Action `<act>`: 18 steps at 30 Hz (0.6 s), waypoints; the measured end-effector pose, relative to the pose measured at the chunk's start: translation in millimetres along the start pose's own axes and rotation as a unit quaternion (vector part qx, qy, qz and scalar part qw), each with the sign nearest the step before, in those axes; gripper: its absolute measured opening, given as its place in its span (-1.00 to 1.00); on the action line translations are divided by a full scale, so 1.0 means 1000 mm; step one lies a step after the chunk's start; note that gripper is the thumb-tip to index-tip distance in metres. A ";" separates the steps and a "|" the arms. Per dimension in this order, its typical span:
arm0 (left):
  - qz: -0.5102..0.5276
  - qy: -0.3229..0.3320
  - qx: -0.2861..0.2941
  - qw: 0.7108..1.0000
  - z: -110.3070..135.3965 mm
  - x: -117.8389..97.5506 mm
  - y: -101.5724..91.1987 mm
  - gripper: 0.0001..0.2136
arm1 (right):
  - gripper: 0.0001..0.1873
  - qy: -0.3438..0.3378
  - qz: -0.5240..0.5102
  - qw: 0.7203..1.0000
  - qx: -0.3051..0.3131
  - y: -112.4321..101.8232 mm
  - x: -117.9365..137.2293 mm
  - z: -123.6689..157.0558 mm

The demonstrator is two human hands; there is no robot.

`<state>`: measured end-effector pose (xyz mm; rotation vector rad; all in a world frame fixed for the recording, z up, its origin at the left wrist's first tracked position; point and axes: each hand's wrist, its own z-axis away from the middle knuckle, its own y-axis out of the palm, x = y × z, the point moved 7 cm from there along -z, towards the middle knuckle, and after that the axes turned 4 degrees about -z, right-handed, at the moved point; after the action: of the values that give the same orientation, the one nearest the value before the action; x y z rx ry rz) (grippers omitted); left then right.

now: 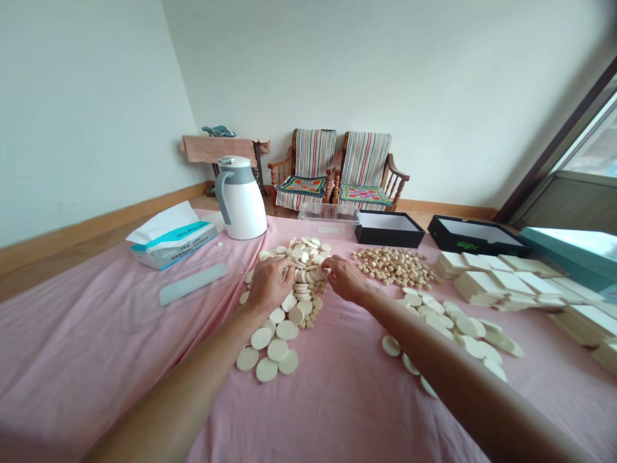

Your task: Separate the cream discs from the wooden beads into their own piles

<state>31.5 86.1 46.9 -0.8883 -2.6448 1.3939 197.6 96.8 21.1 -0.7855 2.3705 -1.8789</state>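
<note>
- Pale wooden discs — heaped on a pink cloth; likely light and stiff, best taken by the rim.
- Head view: left hand and right hand rest apart on the heap; any grip cannot be told.

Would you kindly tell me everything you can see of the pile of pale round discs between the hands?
The pile of pale round discs holds flat, matte, cream pieces, seemingly wooden, of mixed sizes. At the front they lie singly on the pink cloth; further back they overlap in short stacks. The left hand and right hand both touch its top.
</note>
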 end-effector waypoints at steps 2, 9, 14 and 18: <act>0.000 -0.001 -0.002 1.000 0.000 0.000 0.000 -0.85 | -0.75 0.002 0.004 1.000 -0.007 0.004 0.005 0.000; 0.009 0.001 -0.013 1.000 0.000 0.001 -0.001 -0.85 | -0.83 0.060 0.039 0.996 -0.047 -0.020 -0.022 0.005; 0.013 0.022 -0.038 0.999 0.000 -0.005 -0.010 -0.85 | -0.77 0.103 0.053 0.989 -0.093 -0.050 -0.045 0.016; 0.035 0.040 -0.041 0.998 0.000 -0.011 -0.014 -0.85 | -0.86 0.061 0.007 0.996 -0.057 -0.051 -0.010 0.051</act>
<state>34.4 74.7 60.6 -1.0309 -2.6521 1.2435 241.6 46.8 50.9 -0.6766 2.5686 -1.8528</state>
